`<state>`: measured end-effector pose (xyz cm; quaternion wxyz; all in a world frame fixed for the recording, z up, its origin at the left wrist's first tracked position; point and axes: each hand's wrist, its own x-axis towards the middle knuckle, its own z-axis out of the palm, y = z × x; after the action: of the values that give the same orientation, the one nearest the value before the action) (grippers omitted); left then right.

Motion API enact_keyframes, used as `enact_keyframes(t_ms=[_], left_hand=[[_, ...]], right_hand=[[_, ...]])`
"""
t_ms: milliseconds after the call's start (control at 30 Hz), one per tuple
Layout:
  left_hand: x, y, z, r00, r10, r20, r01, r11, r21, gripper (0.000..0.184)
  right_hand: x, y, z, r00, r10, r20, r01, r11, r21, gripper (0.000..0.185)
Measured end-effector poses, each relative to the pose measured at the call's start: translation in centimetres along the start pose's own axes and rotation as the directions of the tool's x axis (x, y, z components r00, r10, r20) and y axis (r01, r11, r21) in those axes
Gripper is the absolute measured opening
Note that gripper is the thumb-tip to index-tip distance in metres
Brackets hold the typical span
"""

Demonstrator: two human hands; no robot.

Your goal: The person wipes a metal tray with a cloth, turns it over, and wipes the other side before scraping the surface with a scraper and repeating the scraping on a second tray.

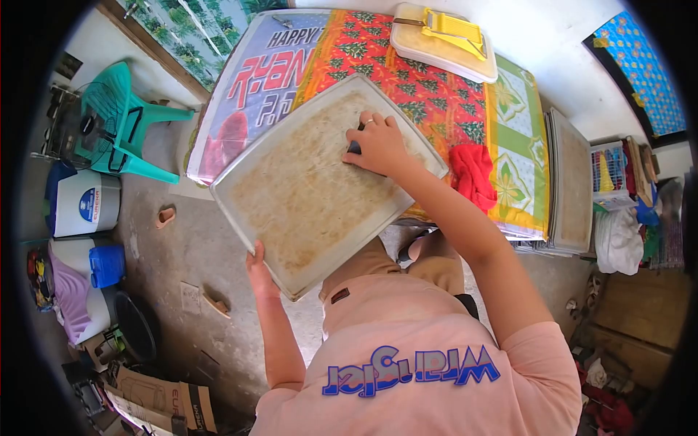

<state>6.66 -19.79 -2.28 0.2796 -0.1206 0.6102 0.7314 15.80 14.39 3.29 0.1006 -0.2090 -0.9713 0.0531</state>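
Note:
A large rectangular tray (291, 211) with a pale metal rim and a brown, blotchy surface is tilted in front of me, its far part over the table. My left hand (260, 270) is closed on its lower left edge, thumb on the rim and fingers mostly hidden beneath. My right hand (382, 145) is over the tray's upper right part, fingers curled around a small dark object (354, 147). Most of that object is hidden by the hand, so its kind is unclear. A crumpled red cloth (472, 176) lies on the table, right of the tray.
The table (509, 163) has a patterned cover. A white tub (483, 75) with a yellow slicer-like frame (454, 33) stands at its back. Several similar trays (569, 182) lean at its right. A green chair (134, 120), fan (86, 123) and cardboard box (163, 396) are left.

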Motion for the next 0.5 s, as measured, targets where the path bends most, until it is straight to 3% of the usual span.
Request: enact_keyframes(t_ms=[33, 133, 233, 500], left_hand=[[0.03, 0.07, -0.04, 1.000, -0.003, 0.005, 0.003, 1.000, 0.000, 0.052], [0.10, -0.04, -0.05, 1.000, -0.010, 0.022, 0.010, 1.000, -0.001, 0.052], [0.31, -0.16, -0.36, 1.000, 0.000, 0.019, 0.000, 1.000, 0.002, 0.052], [0.07, 0.01, -0.16, 1.000, -0.011, 0.016, 0.011, 1.000, -0.007, 0.052]], right_hand=[[-0.18, -0.18, 0.03, 0.999, -0.033, 0.001, 0.034, 0.999, -0.014, 0.037], [0.38, 0.61, -0.49, 0.997, 0.077, 0.011, -0.077, 0.997, 0.019, 0.037], [-0.06, 0.12, -0.14, 1.000, -0.026, -0.006, 0.025, 1.000, -0.018, 0.037], [0.18, -0.09, -0.17, 1.000, -0.001, 0.005, 0.001, 1.000, 0.002, 0.036]])
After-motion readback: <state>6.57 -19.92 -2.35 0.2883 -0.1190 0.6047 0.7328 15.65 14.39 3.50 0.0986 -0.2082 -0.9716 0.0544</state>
